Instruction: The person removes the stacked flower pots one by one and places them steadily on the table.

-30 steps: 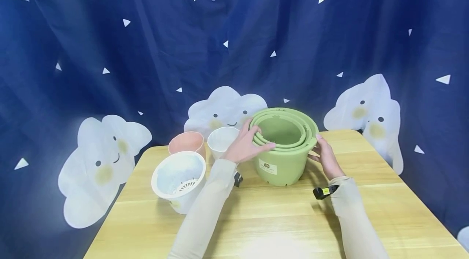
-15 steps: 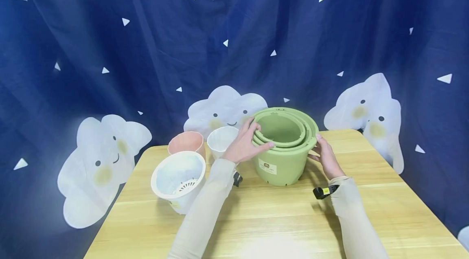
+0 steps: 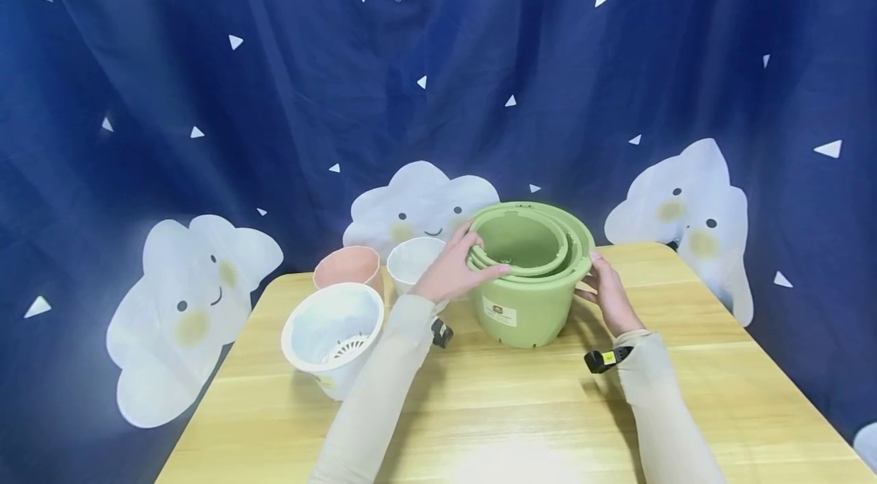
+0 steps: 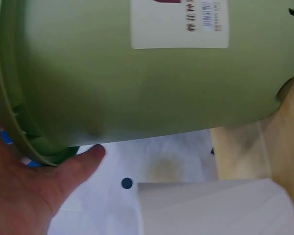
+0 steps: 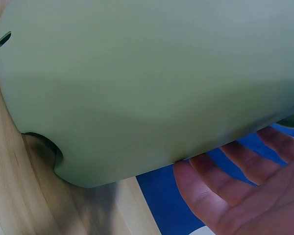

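A stack of nested green plastic flowerpots (image 3: 526, 313) stands upright on the table, with a white label on the front of the outermost one. My left hand (image 3: 448, 271) grips the rim of the inner green flowerpot (image 3: 524, 240) from the left, its thumb along the front of the rim. In the left wrist view, a digit tip touches the outer wall below the rim. On the right side, my right hand (image 3: 610, 294) holds the large outer pot, thumb at its rim and fingers against the wall. Those fingertips (image 5: 186, 171) touch the green wall in the right wrist view.
Left of the stack stand a white pot with a slotted bottom (image 3: 333, 332), a pink pot (image 3: 348, 267) and a smaller white pot (image 3: 411, 263), partly behind my left hand. The wooden table (image 3: 548, 408) meets a blue curtain (image 3: 438, 88) at the back.
The innermost green pot has shifted slightly to the left within the stack, with my left hand on it. My right hand keeps its place, and the other pots have not moved.
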`<state>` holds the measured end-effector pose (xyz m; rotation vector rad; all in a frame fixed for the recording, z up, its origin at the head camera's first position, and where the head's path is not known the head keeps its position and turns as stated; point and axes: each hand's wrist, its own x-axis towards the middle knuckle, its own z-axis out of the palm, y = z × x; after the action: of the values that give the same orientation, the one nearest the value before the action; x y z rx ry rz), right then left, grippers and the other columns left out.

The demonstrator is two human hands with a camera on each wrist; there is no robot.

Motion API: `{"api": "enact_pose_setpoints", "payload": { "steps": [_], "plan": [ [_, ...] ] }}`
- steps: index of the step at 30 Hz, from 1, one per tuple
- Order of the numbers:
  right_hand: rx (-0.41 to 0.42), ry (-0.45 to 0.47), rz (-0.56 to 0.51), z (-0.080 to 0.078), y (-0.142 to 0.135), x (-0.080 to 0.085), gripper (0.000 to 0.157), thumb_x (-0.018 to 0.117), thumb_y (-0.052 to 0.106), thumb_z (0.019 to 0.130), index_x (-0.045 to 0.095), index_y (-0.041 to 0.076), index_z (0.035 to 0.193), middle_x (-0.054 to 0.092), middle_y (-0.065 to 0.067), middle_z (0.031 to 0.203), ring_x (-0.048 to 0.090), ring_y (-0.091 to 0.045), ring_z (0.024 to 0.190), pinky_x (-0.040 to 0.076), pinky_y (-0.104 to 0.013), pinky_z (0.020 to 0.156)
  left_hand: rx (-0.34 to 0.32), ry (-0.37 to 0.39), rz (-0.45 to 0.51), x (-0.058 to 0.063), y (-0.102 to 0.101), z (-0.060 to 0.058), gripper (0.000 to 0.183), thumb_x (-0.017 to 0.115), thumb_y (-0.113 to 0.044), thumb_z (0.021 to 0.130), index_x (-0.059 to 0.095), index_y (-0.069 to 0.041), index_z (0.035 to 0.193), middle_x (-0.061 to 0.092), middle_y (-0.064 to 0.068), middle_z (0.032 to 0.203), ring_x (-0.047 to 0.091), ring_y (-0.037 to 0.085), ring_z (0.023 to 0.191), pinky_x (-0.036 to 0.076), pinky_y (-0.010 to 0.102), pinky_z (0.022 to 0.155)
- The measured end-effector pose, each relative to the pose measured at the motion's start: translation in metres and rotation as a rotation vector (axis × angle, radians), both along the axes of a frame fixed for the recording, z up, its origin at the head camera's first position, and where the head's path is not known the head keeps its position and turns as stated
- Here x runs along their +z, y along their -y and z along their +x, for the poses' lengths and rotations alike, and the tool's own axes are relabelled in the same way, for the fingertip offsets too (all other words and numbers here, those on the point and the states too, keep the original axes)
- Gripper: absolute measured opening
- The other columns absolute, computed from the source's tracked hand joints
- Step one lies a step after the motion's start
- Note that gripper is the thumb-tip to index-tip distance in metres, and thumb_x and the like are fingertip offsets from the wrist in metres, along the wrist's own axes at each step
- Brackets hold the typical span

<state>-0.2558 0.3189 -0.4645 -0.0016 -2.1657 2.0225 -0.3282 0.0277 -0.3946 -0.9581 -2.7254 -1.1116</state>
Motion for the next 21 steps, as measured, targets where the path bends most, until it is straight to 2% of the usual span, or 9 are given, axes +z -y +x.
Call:
{"api": "enact_pose_setpoints", "payload": {
  "steps": [3, 6, 10, 13, 14, 18, 21],
  "plan": [
    [-0.006, 0.016, -0.003, 0.0007, -0.0002, 0.0001, 0.071, 0.021, 0.061, 0.102, 0.03, 0.014, 0.154, 0.037, -0.016, 0.157, 0.059, 0.01, 0.103, 0.055, -0.019, 0.086, -0.006, 0.03, 0.077, -0.0026, -0.0007, 0.0, 0.06, 0.069, -0.076, 0.071, 0.049, -0.026, 0.098, 0.02, -0.003, 0.164, 0.03, 0.025, 0.149, 0.037, 0.05, 0.116],
    [-0.007, 0.014, 0.001, 0.0006, -0.0013, 0.0004, 0.069, 0.02, 0.06, 0.103, 0.03, 0.014, 0.154, 0.036, -0.017, 0.157, 0.059, 0.009, 0.104, 0.055, -0.019, 0.086, 0.008, 0.03, 0.121, -0.0041, -0.002, -0.0016, 0.059, 0.073, -0.073, 0.068, 0.052, -0.026, 0.096, 0.025, -0.003, 0.162, 0.03, 0.026, 0.149, 0.034, 0.053, 0.118],
    [-0.008, 0.011, 0.001, 0.0005, -0.0006, 0.0009, 0.068, 0.02, 0.058, 0.103, 0.031, 0.014, 0.154, 0.041, -0.011, 0.154, 0.059, 0.008, 0.104, 0.055, -0.019, 0.086, 0.044, -0.045, 0.11, -0.0054, -0.0028, -0.0051, 0.057, 0.074, -0.073, 0.067, 0.055, -0.026, 0.093, 0.033, 0.0, 0.16, 0.027, 0.03, 0.15, 0.019, 0.06, 0.123],
    [-0.005, 0.015, 0.0, 0.0009, 0.0001, 0.0014, 0.069, 0.02, 0.058, 0.103, 0.029, 0.013, 0.154, 0.039, -0.013, 0.154, 0.059, 0.009, 0.104, 0.054, -0.018, 0.086, 0.058, -0.095, 0.104, -0.0056, -0.0043, -0.0071, 0.057, 0.075, -0.073, 0.066, 0.055, -0.025, 0.09, 0.037, 0.003, 0.158, 0.026, 0.033, 0.15, 0.011, 0.063, 0.123],
    [-0.006, 0.015, -0.001, 0.0012, 0.0004, 0.0016, 0.069, 0.02, 0.058, 0.103, 0.029, 0.013, 0.154, 0.038, -0.015, 0.155, 0.059, 0.01, 0.103, 0.054, -0.018, 0.086, 0.058, -0.102, 0.112, -0.0054, -0.0049, -0.0075, 0.057, 0.075, -0.073, 0.066, 0.055, -0.025, 0.089, 0.037, 0.004, 0.158, 0.027, 0.035, 0.15, 0.011, 0.063, 0.123],
    [-0.003, 0.02, 0.003, 0.0018, 0.0004, 0.0021, 0.068, 0.018, 0.057, 0.104, 0.027, 0.012, 0.155, 0.033, -0.02, 0.157, 0.058, 0.01, 0.103, 0.054, -0.018, 0.087, 0.064, -0.082, 0.171, -0.0029, -0.0072, -0.0065, 0.056, 0.079, -0.071, 0.062, 0.055, -0.026, 0.085, 0.035, 0.0, 0.159, 0.027, 0.036, 0.149, 0.023, 0.065, 0.118],
    [-0.001, 0.026, 0.005, 0.0019, 0.0003, 0.0027, 0.068, 0.017, 0.057, 0.104, 0.027, 0.013, 0.155, 0.032, -0.02, 0.158, 0.058, 0.01, 0.104, 0.053, -0.018, 0.087, 0.073, -0.069, 0.219, 0.0, -0.0092, -0.0054, 0.056, 0.079, -0.071, 0.062, 0.053, -0.026, 0.084, 0.032, -0.006, 0.16, 0.026, 0.035, 0.15, 0.025, 0.063, 0.119]
  ]
}}
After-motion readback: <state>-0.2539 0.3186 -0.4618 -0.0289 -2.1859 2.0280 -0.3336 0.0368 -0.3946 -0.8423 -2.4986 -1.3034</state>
